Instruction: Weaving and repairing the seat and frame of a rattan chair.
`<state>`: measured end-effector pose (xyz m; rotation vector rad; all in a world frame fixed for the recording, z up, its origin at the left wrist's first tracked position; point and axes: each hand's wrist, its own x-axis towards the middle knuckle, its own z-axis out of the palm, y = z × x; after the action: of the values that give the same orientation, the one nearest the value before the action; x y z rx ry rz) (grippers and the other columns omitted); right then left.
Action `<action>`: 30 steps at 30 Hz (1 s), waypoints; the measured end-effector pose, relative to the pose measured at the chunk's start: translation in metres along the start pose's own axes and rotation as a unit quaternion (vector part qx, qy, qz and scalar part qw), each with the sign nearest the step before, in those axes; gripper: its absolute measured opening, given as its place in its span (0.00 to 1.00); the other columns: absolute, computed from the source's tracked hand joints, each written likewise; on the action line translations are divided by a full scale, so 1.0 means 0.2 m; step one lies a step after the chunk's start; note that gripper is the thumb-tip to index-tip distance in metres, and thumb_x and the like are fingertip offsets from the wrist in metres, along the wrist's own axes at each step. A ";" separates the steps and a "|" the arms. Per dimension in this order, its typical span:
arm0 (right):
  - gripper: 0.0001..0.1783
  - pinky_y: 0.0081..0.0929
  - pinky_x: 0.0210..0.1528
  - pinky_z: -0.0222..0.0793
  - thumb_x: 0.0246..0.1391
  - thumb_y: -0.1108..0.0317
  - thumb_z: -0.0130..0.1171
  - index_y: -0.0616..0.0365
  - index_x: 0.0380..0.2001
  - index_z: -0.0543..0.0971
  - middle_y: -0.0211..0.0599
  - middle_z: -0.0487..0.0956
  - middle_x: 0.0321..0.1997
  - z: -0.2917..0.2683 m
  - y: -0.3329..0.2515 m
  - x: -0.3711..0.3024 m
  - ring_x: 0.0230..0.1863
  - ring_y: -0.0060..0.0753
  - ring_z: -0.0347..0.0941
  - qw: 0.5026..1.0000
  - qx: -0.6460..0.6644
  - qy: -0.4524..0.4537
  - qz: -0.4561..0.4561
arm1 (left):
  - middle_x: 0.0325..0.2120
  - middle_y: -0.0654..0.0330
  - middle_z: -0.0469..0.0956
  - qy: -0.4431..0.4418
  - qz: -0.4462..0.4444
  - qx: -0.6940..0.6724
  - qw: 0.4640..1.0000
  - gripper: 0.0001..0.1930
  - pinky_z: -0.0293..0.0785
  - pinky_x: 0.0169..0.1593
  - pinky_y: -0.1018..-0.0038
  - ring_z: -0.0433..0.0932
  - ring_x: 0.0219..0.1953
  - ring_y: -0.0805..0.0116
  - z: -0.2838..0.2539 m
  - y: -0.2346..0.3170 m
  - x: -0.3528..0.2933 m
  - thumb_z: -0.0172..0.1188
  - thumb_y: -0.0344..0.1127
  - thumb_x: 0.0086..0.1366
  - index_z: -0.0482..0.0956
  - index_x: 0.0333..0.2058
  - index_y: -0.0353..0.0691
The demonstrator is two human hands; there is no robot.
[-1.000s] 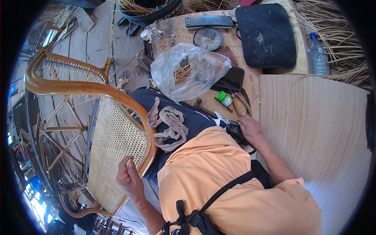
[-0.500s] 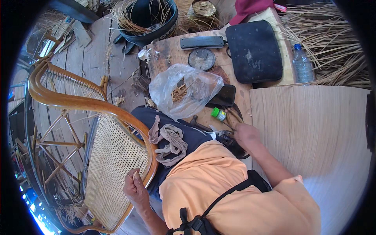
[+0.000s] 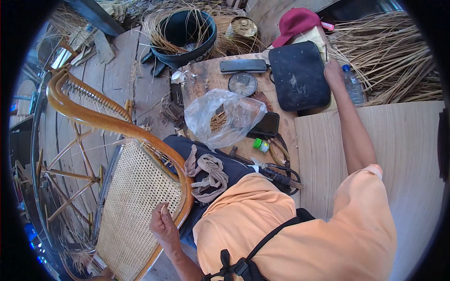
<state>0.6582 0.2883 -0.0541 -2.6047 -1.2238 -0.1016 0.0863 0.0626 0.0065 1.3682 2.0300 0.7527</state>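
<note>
On the left leans a curved, varnished rattan chair frame (image 3: 140, 132) with a woven cane panel (image 3: 133, 196). My left hand (image 3: 164, 228) is beside the panel's right edge, thumb and fingers closed in a pinch; whatever they hold is too small to make out. My right arm reaches far forward to the right, and my right hand (image 3: 333, 75) is closed on a thin dark rod-like tool (image 3: 326, 52). That hand is between the black flat case (image 3: 300, 75) and a clear plastic bottle (image 3: 355, 84) with a blue cap.
On the low board are a clear plastic bag (image 3: 225, 112) with cane scraps, a phone (image 3: 267, 125), a green-capped small bottle (image 3: 260, 145) and pliers-like handles (image 3: 280, 150). Beyond stand a dark bucket (image 3: 187, 54) and a maroon cap (image 3: 297, 24). Rattan strands (image 3: 389, 56) lie right.
My right hand has moved from beside the tools at my lap, forward and right past the black case, now with a thin tool in it. My left hand keeps its pinch by the chair.
</note>
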 end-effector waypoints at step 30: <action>0.31 0.38 0.51 0.64 0.45 0.53 0.58 0.57 0.52 0.69 0.54 0.73 0.48 0.13 -0.66 -0.89 0.50 0.49 0.69 0.928 0.079 -0.300 -0.205 | 0.31 0.46 0.77 -0.141 0.128 0.275 0.942 0.17 0.72 0.34 0.57 0.77 0.31 0.47 0.64 0.46 0.54 0.58 0.46 0.56 0.71 0.34 0.36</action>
<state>0.4413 0.2421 -0.0833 -2.2613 -1.8695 0.7362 0.2013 0.2104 -0.0305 1.9521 1.9201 0.0579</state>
